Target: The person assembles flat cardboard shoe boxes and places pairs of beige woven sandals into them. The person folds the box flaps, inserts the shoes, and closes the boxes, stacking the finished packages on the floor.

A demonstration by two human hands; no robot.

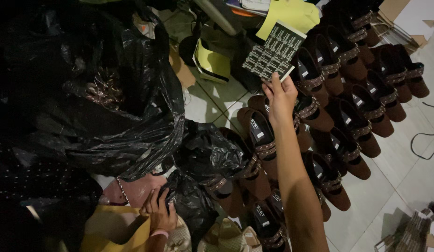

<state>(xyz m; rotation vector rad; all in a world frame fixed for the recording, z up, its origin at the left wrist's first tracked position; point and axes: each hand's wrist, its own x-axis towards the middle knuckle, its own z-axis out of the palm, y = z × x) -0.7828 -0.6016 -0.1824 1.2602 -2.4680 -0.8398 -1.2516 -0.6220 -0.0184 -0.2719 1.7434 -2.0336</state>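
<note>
The right hand pinches a black sticker sheet above the brown shoes on the floor; it could slip. The left hand grips a black bag, which may tear.

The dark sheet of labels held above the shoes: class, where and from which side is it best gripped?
Grip the sheet of labels at its near bottom edge, coming from below, as the right hand does. It is thin, flat and tilted upward, so a thumb-and-finger pinch on that free edge suits it, probably without covering the labels.
</note>
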